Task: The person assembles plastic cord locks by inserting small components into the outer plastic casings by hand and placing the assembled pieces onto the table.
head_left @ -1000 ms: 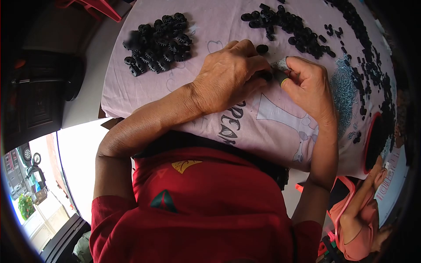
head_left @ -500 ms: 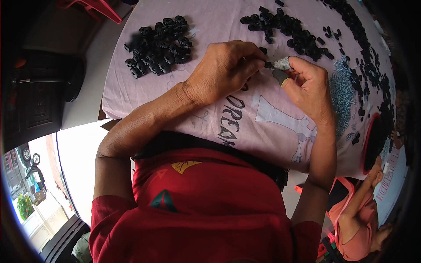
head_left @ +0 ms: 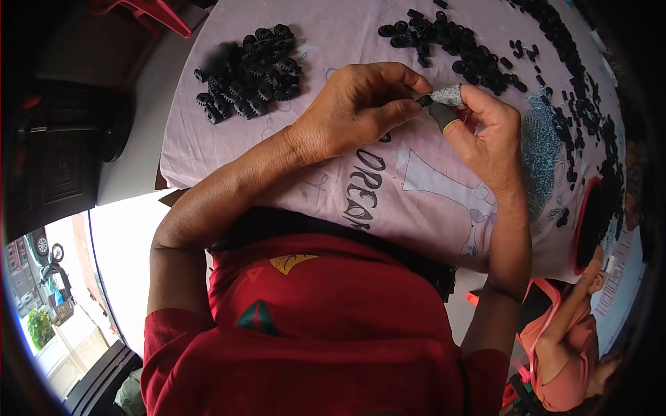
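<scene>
A small black part (head_left: 424, 101) is pinched between the thumb and index finger of my left hand (head_left: 357, 104). The covered fingertips of my right hand (head_left: 489, 128), one in grey fabric and the thumb in a dark cover with a yellow edge, meet at the same part, closed against its right side. Beyond my hands, a pile of small black pieces (head_left: 479, 62) lies on the pink tablecloth (head_left: 277, 149). Farther left sits a cluster of ribbed black pieces (head_left: 250, 76).
Small bluish pieces (head_left: 542, 145) are spread right of my right hand, beside a long band of black parts (head_left: 590, 97). A red-rimmed dark container (head_left: 581, 239) stands at the table's right edge. Another person (head_left: 565, 347) sits at the lower right.
My left hand has come away from the spot beside the loose black piece and now has a black part pinched at its fingertips. My right hand's fingertips have closed in on that part.
</scene>
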Motion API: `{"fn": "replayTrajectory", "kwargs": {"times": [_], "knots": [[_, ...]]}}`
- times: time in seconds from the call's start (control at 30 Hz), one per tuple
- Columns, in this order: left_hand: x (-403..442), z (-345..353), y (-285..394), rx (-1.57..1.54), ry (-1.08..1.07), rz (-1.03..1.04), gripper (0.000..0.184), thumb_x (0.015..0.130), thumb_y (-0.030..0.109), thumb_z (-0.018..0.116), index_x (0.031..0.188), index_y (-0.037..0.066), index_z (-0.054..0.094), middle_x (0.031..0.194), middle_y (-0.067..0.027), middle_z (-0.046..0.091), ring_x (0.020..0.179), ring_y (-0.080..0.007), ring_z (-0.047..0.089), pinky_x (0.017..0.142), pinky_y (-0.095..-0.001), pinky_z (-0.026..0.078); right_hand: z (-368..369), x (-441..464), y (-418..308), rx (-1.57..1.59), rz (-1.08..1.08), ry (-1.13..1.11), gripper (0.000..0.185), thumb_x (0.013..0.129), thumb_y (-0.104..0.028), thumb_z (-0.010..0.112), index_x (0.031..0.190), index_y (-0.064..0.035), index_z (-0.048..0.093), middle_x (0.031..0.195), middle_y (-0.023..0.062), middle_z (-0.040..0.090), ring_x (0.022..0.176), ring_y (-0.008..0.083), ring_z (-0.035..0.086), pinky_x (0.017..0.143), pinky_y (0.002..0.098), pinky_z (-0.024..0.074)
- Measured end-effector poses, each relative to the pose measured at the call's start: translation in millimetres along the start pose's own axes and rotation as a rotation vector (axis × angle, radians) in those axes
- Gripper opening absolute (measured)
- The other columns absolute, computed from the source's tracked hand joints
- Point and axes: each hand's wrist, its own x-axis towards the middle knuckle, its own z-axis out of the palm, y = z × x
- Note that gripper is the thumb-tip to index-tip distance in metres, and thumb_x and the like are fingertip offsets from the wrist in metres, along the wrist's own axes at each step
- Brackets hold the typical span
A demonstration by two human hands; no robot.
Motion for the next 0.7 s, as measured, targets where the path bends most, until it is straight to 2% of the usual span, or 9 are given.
{"fn": "replayTrajectory", "kwargs": {"times": [0.2, 0.3, 0.4, 0.6, 0.7], "knots": [[1, -4, 1, 0.038, -0.035, -0.027, 0.023, 0.099, 0.008, 0.059, 0.119, -0.001, 0.062, 0.1, -0.0043, 0.068, 0.092, -0.0088, 0.064, 0.086, -0.0227, 0.053, 5, 0, -1, -0.009, -0.018, -0.008, 0.011, 0.077, -0.003, 0.071, 0.084, -0.0002, 0.063, 0.07, 0.0046, 0.064, 0.059, 0.0091, 0.056, 0.055, 0.0257, 0.0465], [-1, -4, 7, -0.03, 0.01, -0.089, 0.025, 0.1, 0.014, 0.058, 0.12, -0.001, 0.062, 0.098, -0.0043, 0.068, 0.09, -0.0084, 0.064, 0.085, -0.0231, 0.054, 4, -1, -2, 0.009, -0.024, -0.009, 0.011, 0.077, -0.002, 0.071, 0.085, -0.0003, 0.064, 0.07, 0.0043, 0.064, 0.059, 0.0086, 0.056, 0.055, 0.0252, 0.0465], [2, -3, 0, -0.165, 0.053, -0.041, 0.028, 0.1, 0.018, 0.058, 0.12, -0.001, 0.062, 0.098, -0.0053, 0.069, 0.088, -0.009, 0.065, 0.084, -0.0229, 0.054, 4, -1, -2, 0.007, -0.024, 0.001, 0.011, 0.077, -0.002, 0.071, 0.086, -0.0005, 0.065, 0.071, 0.0036, 0.064, 0.06, 0.0077, 0.055, 0.055, 0.0243, 0.0463], [2, -13, 6, -0.331, 0.004, -0.204, 0.026, 0.099, 0.019, 0.061, 0.115, 0.0, 0.06, 0.1, -0.0106, 0.071, 0.082, -0.0109, 0.068, 0.067, -0.0197, 0.051, 4, -1, -2, 0.019, -0.041, 0.027, 0.011, 0.079, -0.001, 0.071, 0.089, -0.0019, 0.067, 0.072, 0.0008, 0.064, 0.061, 0.0056, 0.055, 0.054, 0.0218, 0.0447], [2, -12, 9, -0.355, 0.015, -0.196, 0.027, 0.098, 0.022, 0.063, 0.114, 0.001, 0.059, 0.101, -0.0119, 0.072, 0.079, -0.0104, 0.069, 0.062, -0.0194, 0.047, 7, -1, -4, 0.086, -0.063, 0.067, 0.012, 0.081, -0.001, 0.071, 0.093, -0.0028, 0.07, 0.073, -0.0006, 0.064, 0.062, 0.0047, 0.054, 0.054, 0.0208, 0.0443]]}}
